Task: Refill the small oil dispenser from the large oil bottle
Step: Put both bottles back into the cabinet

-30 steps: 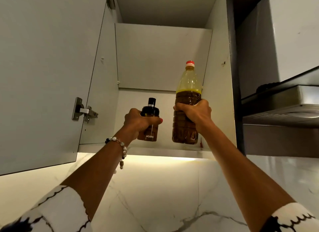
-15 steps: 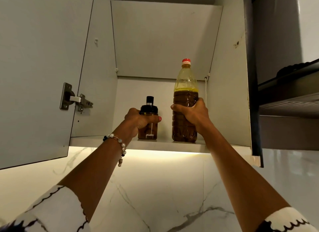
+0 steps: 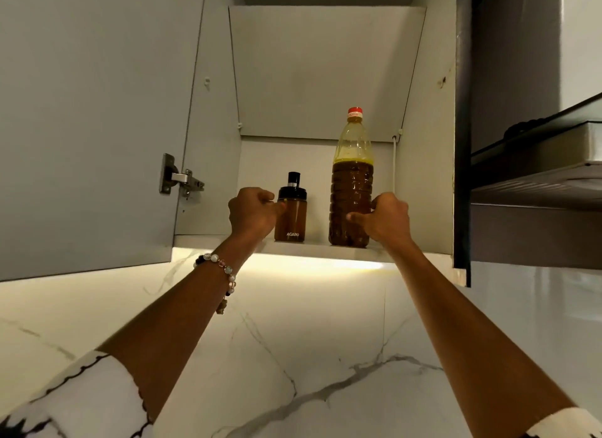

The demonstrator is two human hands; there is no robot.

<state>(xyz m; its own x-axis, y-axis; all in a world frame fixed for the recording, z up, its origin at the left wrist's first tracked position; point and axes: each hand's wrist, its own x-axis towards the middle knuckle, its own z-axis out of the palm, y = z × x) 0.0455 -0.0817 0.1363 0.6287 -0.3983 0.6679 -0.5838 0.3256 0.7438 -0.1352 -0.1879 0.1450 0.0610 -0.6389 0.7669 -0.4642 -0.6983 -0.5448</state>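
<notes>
Resting curled left hand [image 3: 252, 214] against small amber glass dispenser [image 3: 290, 217], likely fragile; right hand [image 3: 384, 216] half-curling beside large ribbed plastic oil bottle [image 3: 351, 190], probably heavy, slippery; gripping ribbed middle seeming safest.

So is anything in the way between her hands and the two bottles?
Nothing visible. The left hand is right beside the dispenser, the right hand against the oil bottle. Both stand on the open cabinet's shelf.

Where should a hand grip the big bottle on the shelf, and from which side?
Probably around the ribbed lower body of the bottle, from the front right, where the right hand is. It stands upright at the shelf edge; the dispenser crowds its left, and the neck sits higher.
</notes>
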